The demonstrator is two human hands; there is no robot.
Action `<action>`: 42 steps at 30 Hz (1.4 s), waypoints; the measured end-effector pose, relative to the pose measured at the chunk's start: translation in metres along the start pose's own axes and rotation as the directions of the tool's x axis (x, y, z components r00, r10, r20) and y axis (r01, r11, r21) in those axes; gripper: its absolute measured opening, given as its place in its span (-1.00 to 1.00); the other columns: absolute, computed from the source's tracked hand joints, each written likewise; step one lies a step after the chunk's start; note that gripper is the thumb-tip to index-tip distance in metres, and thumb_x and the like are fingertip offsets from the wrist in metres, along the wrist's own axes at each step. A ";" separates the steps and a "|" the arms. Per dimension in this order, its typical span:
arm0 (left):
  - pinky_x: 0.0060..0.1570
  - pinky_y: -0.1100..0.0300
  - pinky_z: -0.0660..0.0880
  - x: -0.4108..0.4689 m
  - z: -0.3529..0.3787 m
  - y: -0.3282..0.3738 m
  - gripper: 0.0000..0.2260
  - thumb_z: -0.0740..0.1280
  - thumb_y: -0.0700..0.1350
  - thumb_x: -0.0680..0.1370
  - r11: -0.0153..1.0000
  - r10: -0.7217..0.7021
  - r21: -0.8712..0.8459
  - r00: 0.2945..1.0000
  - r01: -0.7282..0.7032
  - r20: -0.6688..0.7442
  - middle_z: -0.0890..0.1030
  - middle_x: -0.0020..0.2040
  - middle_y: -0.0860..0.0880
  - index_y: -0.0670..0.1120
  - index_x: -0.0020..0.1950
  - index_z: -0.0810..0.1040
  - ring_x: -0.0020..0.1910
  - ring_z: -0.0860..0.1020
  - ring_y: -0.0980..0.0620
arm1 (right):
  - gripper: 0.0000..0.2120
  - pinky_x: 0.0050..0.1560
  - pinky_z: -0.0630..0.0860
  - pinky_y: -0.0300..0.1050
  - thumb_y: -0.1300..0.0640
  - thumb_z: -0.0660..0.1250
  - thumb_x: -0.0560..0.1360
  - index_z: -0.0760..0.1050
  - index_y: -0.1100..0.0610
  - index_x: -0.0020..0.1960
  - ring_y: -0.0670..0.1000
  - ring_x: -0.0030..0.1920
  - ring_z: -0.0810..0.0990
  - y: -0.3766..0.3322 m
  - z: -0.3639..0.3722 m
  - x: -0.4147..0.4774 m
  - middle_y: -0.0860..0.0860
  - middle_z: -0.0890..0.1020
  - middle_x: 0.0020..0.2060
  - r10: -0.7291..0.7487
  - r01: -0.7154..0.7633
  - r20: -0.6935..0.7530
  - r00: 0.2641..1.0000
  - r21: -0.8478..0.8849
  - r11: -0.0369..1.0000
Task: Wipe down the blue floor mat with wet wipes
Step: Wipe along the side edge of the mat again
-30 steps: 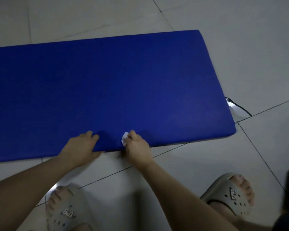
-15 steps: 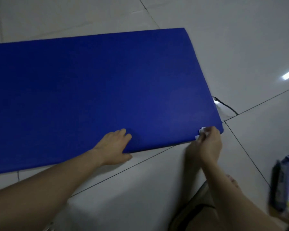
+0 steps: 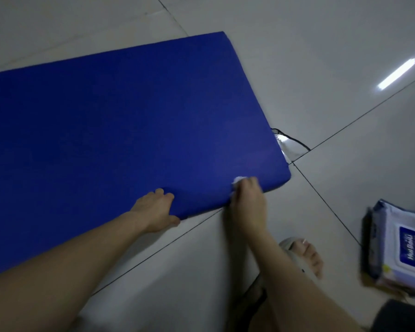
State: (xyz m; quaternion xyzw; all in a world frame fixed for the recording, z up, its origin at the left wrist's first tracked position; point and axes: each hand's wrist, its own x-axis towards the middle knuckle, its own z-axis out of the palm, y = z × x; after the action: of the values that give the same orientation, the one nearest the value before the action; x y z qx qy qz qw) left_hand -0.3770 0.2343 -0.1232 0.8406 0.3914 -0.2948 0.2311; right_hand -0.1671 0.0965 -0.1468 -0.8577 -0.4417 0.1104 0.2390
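The right hand (image 3: 248, 200) presses what looks like a wet wipe (image 3: 237, 180) on the blue mat (image 3: 130, 116).

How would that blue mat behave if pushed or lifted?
Probably bendy rather than rigid: the blue mat looks like thick padding with rounded edges. It may slide on the glossy tiled floor, perhaps why the left hand rests on its edge.

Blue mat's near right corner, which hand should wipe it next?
Probably the right hand: it grips the white wipe on the blue mat close to that corner. The left hand only steadies the edge.
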 end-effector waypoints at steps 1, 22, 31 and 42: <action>-0.03 0.08 0.38 0.000 0.000 0.000 -0.63 0.37 0.25 0.54 1.000 0.002 0.001 1.000 -0.002 -0.004 0.37 0.07 -0.02 0.01 0.06 0.35 0.01 0.41 -0.05 | -0.92 -0.06 0.50 -0.10 0.16 0.31 0.58 0.49 0.10 0.07 0.02 -0.07 0.54 0.018 -0.009 0.013 0.01 0.50 0.01 0.098 -0.100 -0.071 0.993 -0.029 0.995; 0.16 0.04 0.48 0.000 0.000 0.006 -0.56 0.31 0.26 0.56 0.999 -0.029 0.045 0.999 0.028 0.014 0.39 0.19 -0.06 -0.03 0.25 0.40 0.09 0.44 -0.05 | -0.93 -0.16 0.45 -0.12 0.11 0.26 0.58 0.38 -0.02 -0.01 -0.06 -0.18 0.51 0.008 -0.014 0.012 -0.06 0.51 -0.12 0.406 -0.408 -0.148 0.902 0.022 0.913; 0.12 0.07 0.48 0.001 -0.002 0.007 -0.56 0.30 0.29 0.56 0.997 -0.031 0.074 0.999 0.030 0.007 0.39 0.18 -0.04 -0.02 0.23 0.40 0.07 0.44 -0.02 | -0.88 -0.07 0.51 -0.08 0.06 0.25 0.60 0.44 0.05 0.11 -0.05 -0.12 0.54 0.011 -0.018 0.015 -0.05 0.55 -0.05 0.283 -0.283 -0.033 0.959 0.014 0.959; 0.05 0.10 0.44 0.002 -0.001 0.007 -0.57 0.29 0.29 0.57 0.996 -0.019 0.092 1.000 0.019 0.007 0.40 0.16 -0.04 -0.01 0.22 0.39 0.04 0.41 -0.01 | -0.89 -0.10 0.44 -0.05 0.06 0.28 0.60 0.47 0.10 -0.01 0.09 -0.11 0.56 0.053 -0.027 0.046 0.03 0.57 -0.09 0.670 -0.633 -0.184 0.719 0.224 0.741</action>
State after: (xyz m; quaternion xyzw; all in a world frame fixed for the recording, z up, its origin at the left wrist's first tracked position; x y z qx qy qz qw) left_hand -0.3700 0.2316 -0.1223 0.8453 0.3845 -0.3180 0.1910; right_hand -0.0921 0.0990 -0.1489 -0.9451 -0.0674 0.1094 0.3006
